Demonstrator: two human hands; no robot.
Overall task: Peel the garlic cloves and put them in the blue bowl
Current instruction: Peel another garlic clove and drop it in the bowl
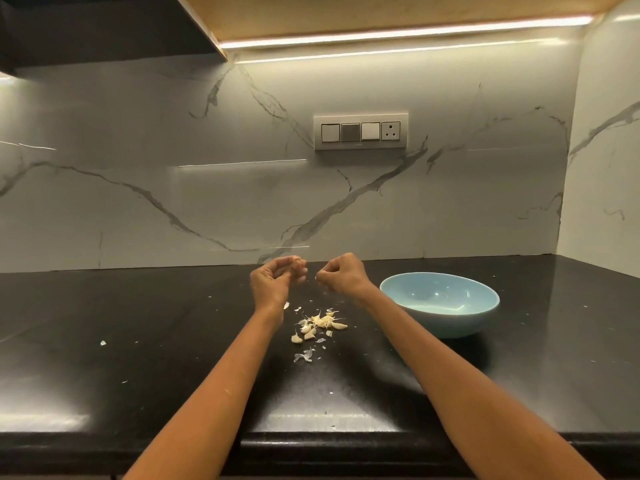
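Garlic cloves (320, 326): a small loose heap of pale yellow-white pieces at the centre of the frame, lying on the black tabletop (156, 341); some look bare, others carry thin skin, too small to tell one by one.
Skins (304, 355): papery white scraps lie just below the heap, with tiny flecks spread farther over the tabletop.
Blue bowl (446, 322): pale blue, round, upright, right of centre; nothing shows inside it; it stands near the heap, apart from it.
Edges: the tabletop's rounded front edge runs across the bottom of the frame; the marbled wall (138, 168) closes the back, and a side wall closes the far right, behind the bowl.
Open room: wide bare tabletop to the left of the heap and in front of it.
Left hand (273, 282): raised above the tabletop, upper centre, fingers curled in a narrow grip; a small pale bit shows at the fingertips, too small to name.
Right hand (341, 275): just beside the left, apart from it, fingers curled and pinched together; what it holds I cannot tell.
Heap to grip: the heap lies below and between both hands, untouched by either.
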